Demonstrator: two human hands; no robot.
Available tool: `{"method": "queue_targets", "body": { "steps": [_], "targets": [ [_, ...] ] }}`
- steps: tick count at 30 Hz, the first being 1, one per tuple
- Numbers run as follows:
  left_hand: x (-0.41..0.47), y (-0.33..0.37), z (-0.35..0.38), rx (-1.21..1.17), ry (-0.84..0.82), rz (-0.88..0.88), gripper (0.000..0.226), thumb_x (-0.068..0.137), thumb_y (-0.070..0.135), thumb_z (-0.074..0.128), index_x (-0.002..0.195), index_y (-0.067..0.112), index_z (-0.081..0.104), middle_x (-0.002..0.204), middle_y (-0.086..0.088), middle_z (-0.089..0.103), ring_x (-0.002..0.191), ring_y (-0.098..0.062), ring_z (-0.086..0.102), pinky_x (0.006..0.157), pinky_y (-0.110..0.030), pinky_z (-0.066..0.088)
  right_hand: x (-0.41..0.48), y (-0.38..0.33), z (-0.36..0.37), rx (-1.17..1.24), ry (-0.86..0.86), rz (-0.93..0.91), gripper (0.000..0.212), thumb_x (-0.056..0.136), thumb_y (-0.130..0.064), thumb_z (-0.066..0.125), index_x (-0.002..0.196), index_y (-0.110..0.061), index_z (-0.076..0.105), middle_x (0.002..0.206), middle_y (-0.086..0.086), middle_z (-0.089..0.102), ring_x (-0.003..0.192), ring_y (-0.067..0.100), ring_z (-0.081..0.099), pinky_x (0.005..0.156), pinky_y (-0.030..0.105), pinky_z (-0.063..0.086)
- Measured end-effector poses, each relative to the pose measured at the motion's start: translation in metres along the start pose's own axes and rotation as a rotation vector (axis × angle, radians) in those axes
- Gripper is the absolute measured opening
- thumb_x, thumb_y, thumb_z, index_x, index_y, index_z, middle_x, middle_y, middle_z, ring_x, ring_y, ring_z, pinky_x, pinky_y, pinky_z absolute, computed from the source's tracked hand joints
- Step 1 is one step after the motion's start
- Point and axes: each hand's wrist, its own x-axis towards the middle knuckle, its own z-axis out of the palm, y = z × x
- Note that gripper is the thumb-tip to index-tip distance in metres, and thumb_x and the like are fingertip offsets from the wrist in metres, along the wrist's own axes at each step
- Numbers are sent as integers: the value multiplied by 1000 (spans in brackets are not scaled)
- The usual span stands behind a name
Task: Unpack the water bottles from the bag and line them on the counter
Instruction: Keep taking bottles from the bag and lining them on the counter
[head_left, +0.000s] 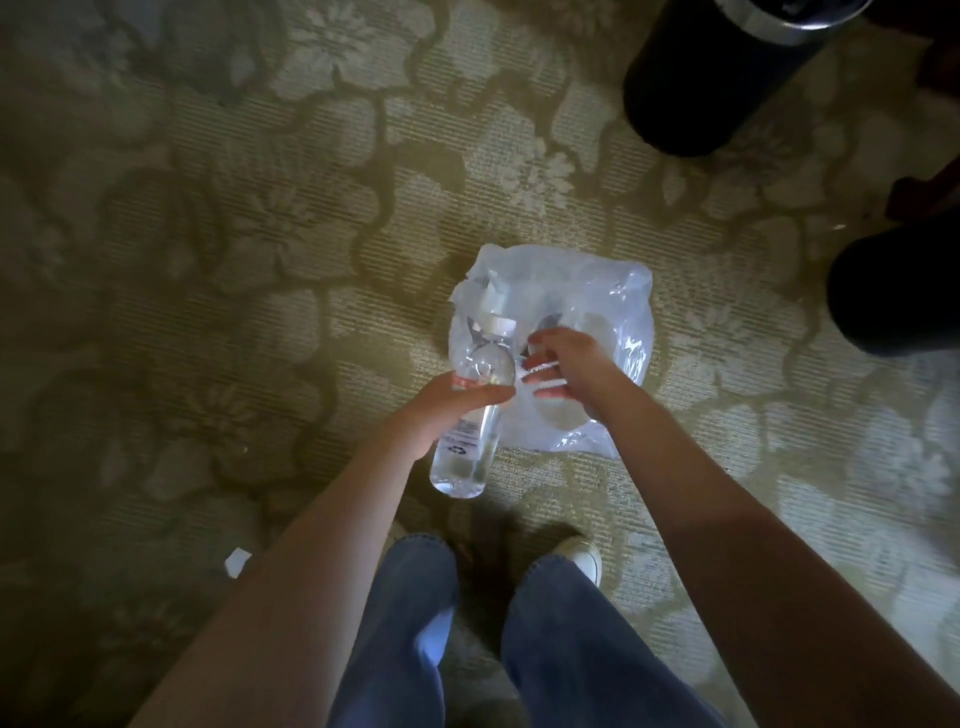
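Just beside our right hand (563, 371), spread open over the clear plastic bag (597, 301), our left hand (452, 410) grips a clear plastic water bottle (467, 447).

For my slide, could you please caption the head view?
Left hand lifts water bottle; right hand reaches into plastic bag.

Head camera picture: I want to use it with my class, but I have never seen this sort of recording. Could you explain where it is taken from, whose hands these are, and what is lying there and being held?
The one camera sits on a person's head, looking down past their arms to the patterned carpet. There is no machine, only two bare hands. The left hand grips a clear water bottle with a white cap. The right hand reaches into a thin plastic bag lying on the carpet; its fingers are spread and seem to hold nothing. What remains inside the bag is unclear. Below are blue trousers and a white shoe. No counter shows.
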Motion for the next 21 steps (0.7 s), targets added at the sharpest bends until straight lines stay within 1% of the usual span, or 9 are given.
{"method": "queue_targets", "body": {
  "steps": [3,6,10,11,13,16,17,19,21],
  "targets": [
    [9,-17,-2,56,-33,-27,48,60,55,76,94,26,60,94,-2,68,92,-24,63,71,-31,45,17,-14,2,207,15,-123,15,94,-8,45,103,-18,53,84,6,60,66,18,56,54,25,48],
    [11,-27,-12,83,-28,-23,45,58,57,70,89,25,62,90,-3,69,89,-24,64,70,-31,45,30,-38,3,440,-98,-230,23,95,-11,39,94,-22,59,101,3,66,89,20,62,68,33,52],
    [12,-33,-30,33,0,-10,29,74,46,71,93,26,62,90,-2,70,86,-19,66,67,-28,44,47,-59,12,662,-75,-306,32,97,-17,35,91,-17,66,97,7,68,96,27,60,85,41,48],
    [12,-34,-33,-6,4,-8,27,77,41,70,96,23,63,90,-2,70,83,-17,66,66,-27,43,52,-55,17,610,-43,-299,31,96,-14,36,92,-16,67,98,10,65,95,27,59,87,42,47],
    [11,-33,-38,-64,1,0,43,72,42,69,105,16,65,93,-3,72,78,-13,67,64,-25,43,63,-39,30,440,-7,-216,33,95,-4,32,109,-9,61,101,12,59,95,28,59,85,39,47],
    [11,-35,-42,-111,-25,3,51,64,49,72,104,17,66,86,4,74,73,-9,69,62,-23,46,88,-14,43,90,1,-76,27,100,-11,29,114,-5,51,88,11,57,77,23,57,82,33,48],
    [12,-37,-42,-129,-31,5,46,65,48,72,101,20,66,84,5,74,76,-11,69,64,-23,46,101,-8,45,-111,20,-74,27,100,-15,34,116,-2,52,96,13,59,84,25,58,87,34,47],
    [16,-44,-43,-142,-32,-2,35,67,48,70,94,27,63,78,9,73,77,-11,67,64,-24,44,127,2,43,-540,78,-46,40,98,-22,41,131,-1,48,130,16,53,119,30,51,105,40,40],
    [23,-51,-45,-150,-34,-6,30,70,49,69,91,30,60,78,8,71,78,-10,65,63,-23,41,154,13,39,-890,76,-26,44,98,-27,39,138,-8,45,146,13,40,133,32,40,112,43,31]
  ]
}}
